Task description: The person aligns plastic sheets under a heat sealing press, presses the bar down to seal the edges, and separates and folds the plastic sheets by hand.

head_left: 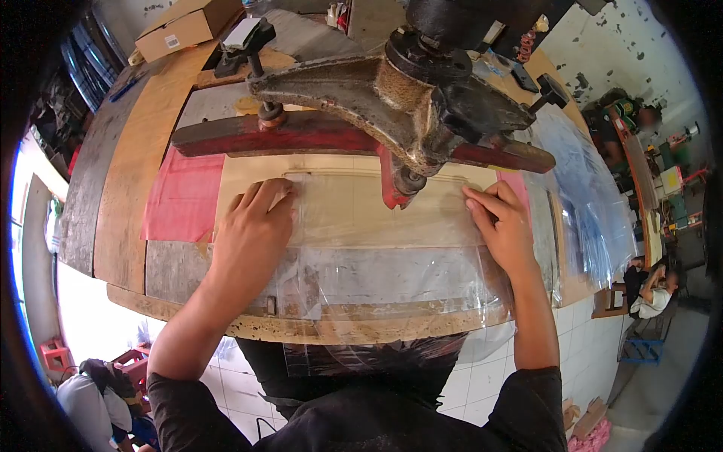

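A clear plastic sheet [392, 275] lies over a pale yellowish board [361, 207] and hangs over the table's front edge. My left hand [260, 218] pinches the sheet's upper left part, fingers curled together. At the upper right part, my right hand [501, 222] holds the sheet between thumb and fingers. Between and above my hands hangs a machine's cast metal arm [331, 90] with a long red bar [301, 135]. Pink cloth [183, 197] shows beside the board at the left, with another pink strip at the right.
More clear plastic sheets [595, 211] are piled at the table's right side. A cardboard box [181, 32] stands at the back left. A phone [525, 77] lies at the back right. People [654, 290] sit in the background at the right.
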Demonstrator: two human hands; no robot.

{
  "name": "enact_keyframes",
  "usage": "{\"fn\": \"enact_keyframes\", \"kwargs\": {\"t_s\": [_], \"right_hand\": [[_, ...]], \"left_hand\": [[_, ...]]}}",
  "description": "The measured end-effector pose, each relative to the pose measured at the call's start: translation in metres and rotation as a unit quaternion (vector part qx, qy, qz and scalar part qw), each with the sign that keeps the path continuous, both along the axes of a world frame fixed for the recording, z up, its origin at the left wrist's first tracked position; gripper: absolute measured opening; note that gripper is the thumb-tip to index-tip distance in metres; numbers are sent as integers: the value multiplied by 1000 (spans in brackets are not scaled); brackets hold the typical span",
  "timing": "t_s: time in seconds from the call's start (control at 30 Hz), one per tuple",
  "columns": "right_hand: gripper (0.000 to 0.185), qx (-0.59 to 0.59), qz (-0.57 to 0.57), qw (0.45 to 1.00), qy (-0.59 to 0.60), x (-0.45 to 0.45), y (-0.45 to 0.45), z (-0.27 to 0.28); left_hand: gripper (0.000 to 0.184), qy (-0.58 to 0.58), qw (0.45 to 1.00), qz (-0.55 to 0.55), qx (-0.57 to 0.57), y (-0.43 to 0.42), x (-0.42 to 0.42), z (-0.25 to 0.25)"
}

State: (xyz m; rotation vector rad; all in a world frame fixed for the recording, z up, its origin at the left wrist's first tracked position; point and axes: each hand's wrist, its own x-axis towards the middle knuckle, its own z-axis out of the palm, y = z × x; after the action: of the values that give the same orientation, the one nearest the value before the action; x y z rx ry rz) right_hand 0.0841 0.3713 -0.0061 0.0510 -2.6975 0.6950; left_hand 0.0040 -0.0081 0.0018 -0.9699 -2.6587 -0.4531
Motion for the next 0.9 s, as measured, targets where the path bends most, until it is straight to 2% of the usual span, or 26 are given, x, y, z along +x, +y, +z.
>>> {"fn": "enact_keyframes", "kwargs": {"t_s": [0.53, 0.63, 0.9], "right_hand": [[25, -6, 8, 1000, 3, 2, 1, -1], [24, -53, 5, 998, -16, 1, 1, -3], [24, -15, 14, 1000, 1, 0, -1, 0]], "left_hand": [[34, 0, 1000, -4, 10, -2, 2, -4], [35, 21, 1000, -2, -3, -2, 2, -8], [33, 33, 999, -1, -13, -4, 3, -9]]}}
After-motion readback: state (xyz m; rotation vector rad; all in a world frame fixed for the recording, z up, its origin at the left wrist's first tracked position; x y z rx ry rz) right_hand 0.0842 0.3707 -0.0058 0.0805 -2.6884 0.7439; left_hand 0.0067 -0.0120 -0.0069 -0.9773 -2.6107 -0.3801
